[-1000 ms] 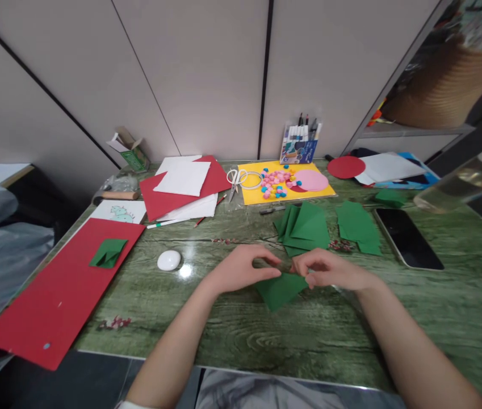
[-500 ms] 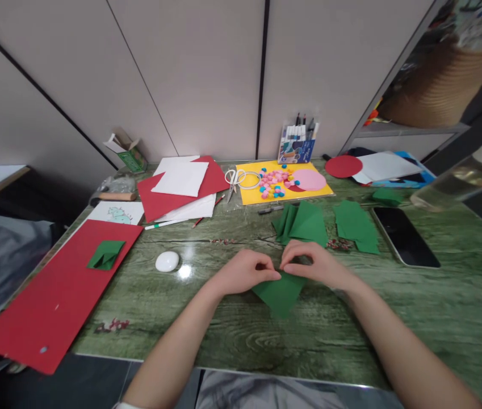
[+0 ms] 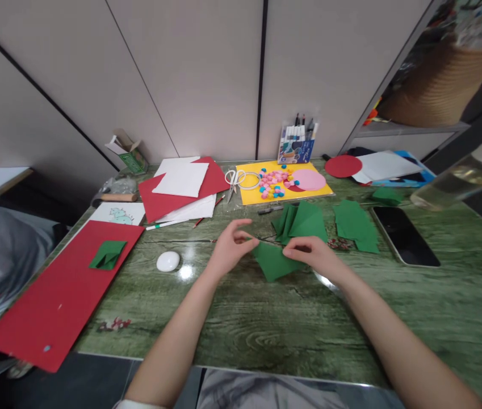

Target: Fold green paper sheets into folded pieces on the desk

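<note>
A piece of green paper (image 3: 273, 262) is held up between my two hands, one corner pointing down toward me. My left hand (image 3: 233, 249) pinches its upper left corner with the thumb and a finger, another finger raised. With thumb and fingertips closed, my right hand (image 3: 312, 254) grips the paper's right side. Just beyond lie folded green papers (image 3: 304, 221), partly fanned out. More green paper (image 3: 355, 225) lies to the right. A small folded green piece (image 3: 108, 254) rests on a long red sheet (image 3: 57, 289) at the left.
A white oval object (image 3: 168, 261) is left of my hands. Scissors (image 3: 233, 183) lie beside a yellow sheet (image 3: 249, 196) bearing small coloured balls (image 3: 272, 183). On the right are a phone (image 3: 405, 236) and a bottle (image 3: 457, 176). A person's sleeve (image 3: 6, 255) shows at far left.
The green paper has moved away from me and lifted, its lower corner now higher in view. My hands have spread apart, the left one moving left and away from me.
</note>
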The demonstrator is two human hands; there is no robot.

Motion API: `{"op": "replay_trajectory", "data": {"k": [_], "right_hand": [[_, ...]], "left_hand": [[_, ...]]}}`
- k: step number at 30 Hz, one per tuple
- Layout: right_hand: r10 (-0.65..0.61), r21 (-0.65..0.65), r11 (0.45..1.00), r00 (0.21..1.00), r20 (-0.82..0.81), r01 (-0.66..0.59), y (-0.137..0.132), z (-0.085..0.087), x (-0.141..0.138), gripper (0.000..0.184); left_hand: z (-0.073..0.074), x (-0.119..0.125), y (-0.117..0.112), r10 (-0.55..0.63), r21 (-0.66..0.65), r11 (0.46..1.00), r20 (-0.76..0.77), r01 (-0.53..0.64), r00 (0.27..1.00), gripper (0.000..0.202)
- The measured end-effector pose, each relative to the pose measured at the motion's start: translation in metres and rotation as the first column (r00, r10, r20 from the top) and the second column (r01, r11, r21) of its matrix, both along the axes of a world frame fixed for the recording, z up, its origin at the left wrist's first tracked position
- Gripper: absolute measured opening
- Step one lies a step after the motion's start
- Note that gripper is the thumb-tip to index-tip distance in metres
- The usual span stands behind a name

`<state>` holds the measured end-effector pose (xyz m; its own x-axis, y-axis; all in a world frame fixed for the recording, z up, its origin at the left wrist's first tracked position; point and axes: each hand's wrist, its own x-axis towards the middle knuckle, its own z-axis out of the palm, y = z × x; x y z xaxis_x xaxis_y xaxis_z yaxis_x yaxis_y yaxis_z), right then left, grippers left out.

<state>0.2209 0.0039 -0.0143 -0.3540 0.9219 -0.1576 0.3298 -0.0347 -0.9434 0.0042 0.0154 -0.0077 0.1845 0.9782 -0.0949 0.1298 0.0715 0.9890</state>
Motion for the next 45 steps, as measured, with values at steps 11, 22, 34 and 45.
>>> {"op": "replay_trajectory", "data": {"k": [11, 22, 34, 45], "right_hand": [[-0.399, -0.001, 0.912, 0.884, -0.244, 0.411, -0.004, -0.012, -0.014, 0.022], [-0.182, 0.029, 0.982, 0.968, -0.172, 0.189, -0.007, 0.005, -0.009, 0.022], [-0.393, -0.040, 0.913, 0.849, -0.354, 0.406, -0.012, -0.006, -0.017, 0.021], [-0.364, -0.036, 0.927, 0.872, -0.327, 0.374, -0.017, -0.004, -0.024, 0.022]], "left_hand": [[-0.006, 0.026, -0.021, 0.035, 0.142, 0.989, -0.010, -0.033, 0.999, 0.016], [0.007, 0.016, -0.020, -0.119, 0.164, 0.977, -0.100, 0.135, 0.988, 0.028], [0.004, 0.030, -0.034, 0.122, 0.216, 0.970, -0.028, -0.113, 0.992, 0.013], [0.000, 0.038, -0.040, 0.171, 0.216, 0.965, -0.099, -0.146, 0.980, 0.043]]}}
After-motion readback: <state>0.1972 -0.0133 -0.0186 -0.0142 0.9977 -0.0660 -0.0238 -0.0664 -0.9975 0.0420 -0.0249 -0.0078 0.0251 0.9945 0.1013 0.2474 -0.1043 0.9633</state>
